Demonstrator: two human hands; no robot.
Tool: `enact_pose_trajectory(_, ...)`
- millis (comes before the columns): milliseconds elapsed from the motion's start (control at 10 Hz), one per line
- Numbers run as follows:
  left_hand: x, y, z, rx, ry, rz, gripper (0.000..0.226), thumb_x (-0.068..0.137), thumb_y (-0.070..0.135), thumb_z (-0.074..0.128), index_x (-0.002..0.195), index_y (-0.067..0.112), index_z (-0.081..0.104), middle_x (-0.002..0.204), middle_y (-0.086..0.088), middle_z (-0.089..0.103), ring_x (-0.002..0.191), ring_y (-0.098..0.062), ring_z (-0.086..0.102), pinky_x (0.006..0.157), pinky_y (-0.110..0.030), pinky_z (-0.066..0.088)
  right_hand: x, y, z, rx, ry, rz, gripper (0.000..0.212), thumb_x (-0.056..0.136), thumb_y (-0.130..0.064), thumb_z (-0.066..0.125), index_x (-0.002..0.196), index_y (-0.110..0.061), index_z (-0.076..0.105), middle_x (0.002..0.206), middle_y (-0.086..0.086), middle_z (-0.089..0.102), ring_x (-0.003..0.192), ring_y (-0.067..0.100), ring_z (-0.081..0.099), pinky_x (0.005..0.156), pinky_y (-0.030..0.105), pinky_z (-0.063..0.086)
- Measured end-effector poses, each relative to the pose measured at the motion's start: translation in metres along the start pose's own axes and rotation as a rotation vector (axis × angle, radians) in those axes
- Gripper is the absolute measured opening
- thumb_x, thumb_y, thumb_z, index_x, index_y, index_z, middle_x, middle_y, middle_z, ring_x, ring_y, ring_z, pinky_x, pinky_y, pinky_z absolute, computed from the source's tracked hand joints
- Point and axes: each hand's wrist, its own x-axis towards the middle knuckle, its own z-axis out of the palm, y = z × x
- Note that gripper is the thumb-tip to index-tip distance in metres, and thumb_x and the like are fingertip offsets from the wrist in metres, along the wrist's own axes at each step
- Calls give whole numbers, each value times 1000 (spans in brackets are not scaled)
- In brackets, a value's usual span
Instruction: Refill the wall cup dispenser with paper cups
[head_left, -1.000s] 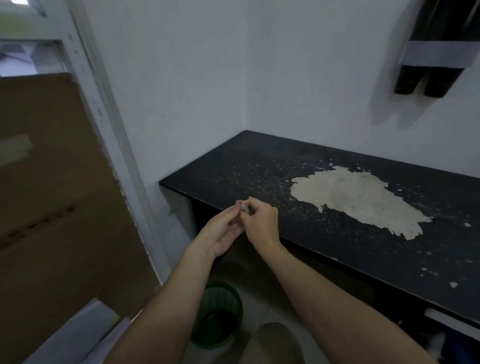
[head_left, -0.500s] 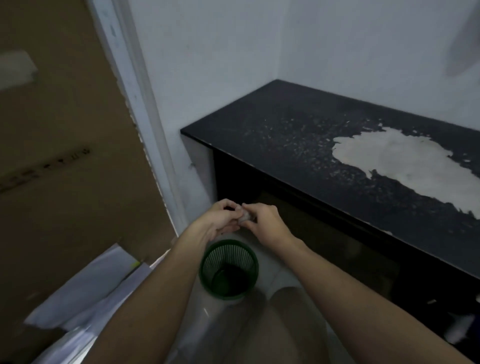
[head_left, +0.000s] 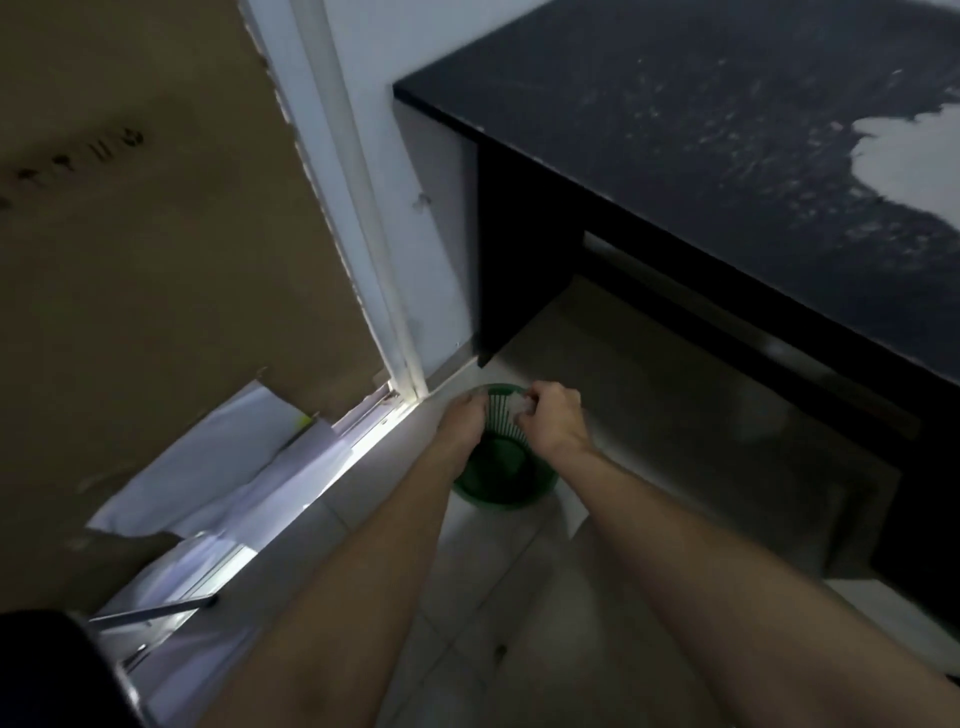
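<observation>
A person's 2 bare hands reach down over a green slatted wastebasket (head_left: 501, 470) standing on the pale tiled floor (head_left: 519, 623). The right hand (head_left: 551, 418), above the basket's far rim, has its fingers curled around a small whitish scrap (head_left: 519, 404); what the scrap is cannot be made out. The left hand (head_left: 464, 420) sits at the basket's left rim with fingers bent toward the same scrap, but whether it grips anything cannot be told, as its fingertips are hidden against the slats. Both forearms cover the basket's near side. Right of and behind the basket runs a black counter (head_left: 701, 156) with a worn pale patch, cut off by the frame edge. Left of the basket rise a white door frame (head_left: 358, 208) and a brown panel (head_left: 156, 234) with blurred dark lettering, white sheets (head_left: 234, 467) lying at its foot. Neither wall dispenser nor paper cups appear in view.
</observation>
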Motion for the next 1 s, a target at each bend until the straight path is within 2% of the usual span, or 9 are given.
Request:
enact_pose_trajectory(100,23,-39,-7,296,84,-8,32,101,28,44,113,8,65,119,-14,65,109,-32,61,101,-43,47,9,8,22,-10,-27,58,21,96,-21,62,110,-9,74,111,15,71,101,32,67,89,33,55)
enact_pose_trajectory(200,54,-80,-13,441,122,-67,50,91,33,53,138,15,51,126,-15,63,113,-36,60,101,-45,49,18,14,35,-19,-64,118,17,96,-14,59,105,-6,72,110,15,69,99,31,66,84,31,54)
enact_pose_trajectory(300,94,-130,-16,517,121,-115,68,85,38,56,149,27,35,130,-13,58,118,-39,56,104,-44,47,26,22,48,-57,-123,185,17,96,-9,61,109,-2,70,106,14,63,101,31,65,85,32,53)
enact_pose_trajectory(500,83,-136,-19,474,87,-150,44,84,24,59,127,13,60,115,-14,69,102,-35,65,89,-42,56,48,33,79,-125,-159,266,25,99,-20,61,116,-3,67,122,16,66,106,29,66,80,27,51)
enact_pose_trajectory(600,85,-137,-21,414,83,-157,49,79,23,61,127,15,61,112,-11,69,98,-33,66,84,-39,58,60,37,94,-159,-181,306,43,101,-27,56,134,2,55,139,18,50,111,32,62,85,31,50)
enact_pose_trajectory(700,90,-142,-26,387,52,-166,53,74,24,59,126,14,61,110,-10,69,95,-29,65,80,-38,59,66,42,104,-193,-248,321,68,96,-27,65,151,-2,36,153,19,38,130,35,52,104,37,48)
enact_pose_trajectory(800,78,-126,-31,359,54,-192,57,83,23,64,137,13,51,127,-12,62,106,-30,60,84,-32,52,68,42,105,-193,-293,353,96,93,-27,69,161,-6,3,166,17,15,148,36,30,118,46,35)
enact_pose_trajectory(900,78,-116,-35,391,78,-189,62,92,18,62,148,8,37,139,-17,53,121,-36,54,85,-30,45,69,43,102,-225,-305,309,93,94,-29,68,161,-8,7,167,16,12,149,35,28,117,42,34)
enact_pose_trajectory(1000,71,-94,-37,411,85,-165,63,94,19,58,150,6,32,147,-19,45,131,-39,47,95,-36,45,70,39,91,-217,-299,277,81,94,-28,65,159,-10,21,163,17,21,143,35,38,115,40,38)
